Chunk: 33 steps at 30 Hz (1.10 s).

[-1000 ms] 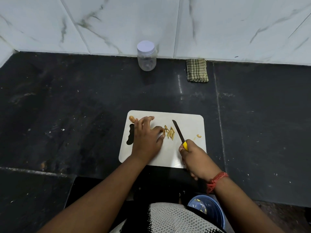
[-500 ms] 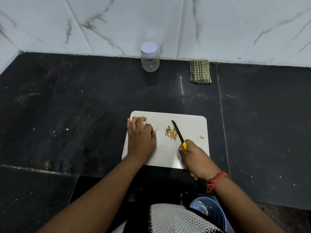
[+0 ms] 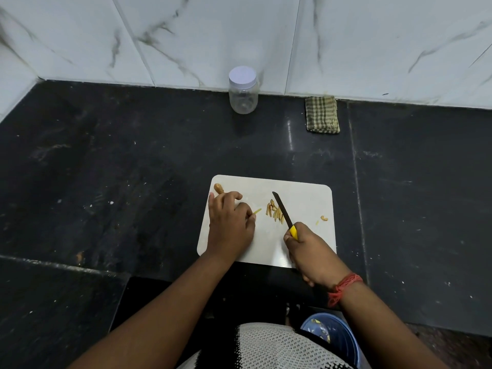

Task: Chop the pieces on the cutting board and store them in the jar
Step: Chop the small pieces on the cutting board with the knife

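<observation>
A yellow-handled knife (image 3: 282, 210) is gripped by the right hand (image 3: 314, 253), its blade beside the cut pieces (image 3: 275, 214) between both hands. A thin strip (image 3: 256, 211) is pinched by the left hand (image 3: 229, 225) on the cutting board (image 3: 306, 198). The lidded jar (image 3: 243, 90) stands well beyond the hands.

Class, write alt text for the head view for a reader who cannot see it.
On a white board, the right hand holds a yellow-handled knife beside cut strips, while the left hand pinches one strip. A lidded jar stands by the wall.
</observation>
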Motion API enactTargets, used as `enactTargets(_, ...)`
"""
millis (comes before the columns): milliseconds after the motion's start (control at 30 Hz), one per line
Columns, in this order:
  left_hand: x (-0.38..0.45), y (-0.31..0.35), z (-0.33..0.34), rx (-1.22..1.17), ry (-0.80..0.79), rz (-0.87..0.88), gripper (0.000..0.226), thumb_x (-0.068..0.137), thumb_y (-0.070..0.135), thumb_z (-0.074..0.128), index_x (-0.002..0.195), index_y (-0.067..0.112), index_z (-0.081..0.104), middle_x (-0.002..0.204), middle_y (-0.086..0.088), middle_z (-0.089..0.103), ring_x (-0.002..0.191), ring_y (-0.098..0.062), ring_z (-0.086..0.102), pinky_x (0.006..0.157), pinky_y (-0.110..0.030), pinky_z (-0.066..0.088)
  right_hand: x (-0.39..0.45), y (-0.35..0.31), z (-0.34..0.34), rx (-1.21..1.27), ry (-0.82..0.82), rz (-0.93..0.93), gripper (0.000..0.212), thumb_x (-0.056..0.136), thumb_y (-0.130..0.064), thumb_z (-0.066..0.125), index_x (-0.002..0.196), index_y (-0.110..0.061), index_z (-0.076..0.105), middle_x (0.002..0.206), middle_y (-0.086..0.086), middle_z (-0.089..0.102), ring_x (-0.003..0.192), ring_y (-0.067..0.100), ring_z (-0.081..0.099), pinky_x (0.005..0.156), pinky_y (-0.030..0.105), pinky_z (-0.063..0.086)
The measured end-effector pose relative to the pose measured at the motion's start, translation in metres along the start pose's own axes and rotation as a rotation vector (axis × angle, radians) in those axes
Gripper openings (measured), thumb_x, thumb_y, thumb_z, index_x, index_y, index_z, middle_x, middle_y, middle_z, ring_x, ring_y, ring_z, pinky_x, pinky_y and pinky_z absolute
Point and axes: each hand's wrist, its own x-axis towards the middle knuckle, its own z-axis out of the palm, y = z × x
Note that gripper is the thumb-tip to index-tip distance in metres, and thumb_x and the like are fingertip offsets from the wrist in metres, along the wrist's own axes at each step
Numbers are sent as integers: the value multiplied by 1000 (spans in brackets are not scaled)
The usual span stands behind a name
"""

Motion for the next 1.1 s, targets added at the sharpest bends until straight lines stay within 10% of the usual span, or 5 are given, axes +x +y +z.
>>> enactTargets(1100,-3,1,4,11,-82,46,25,87,37,63,109,25,65,131,-4,51,127,-26,41,115,-57,28,1,3,6,-33,-12,0,19,103,-34,35,93,-18,40,69,10,55,32,16,42,36,23,37)
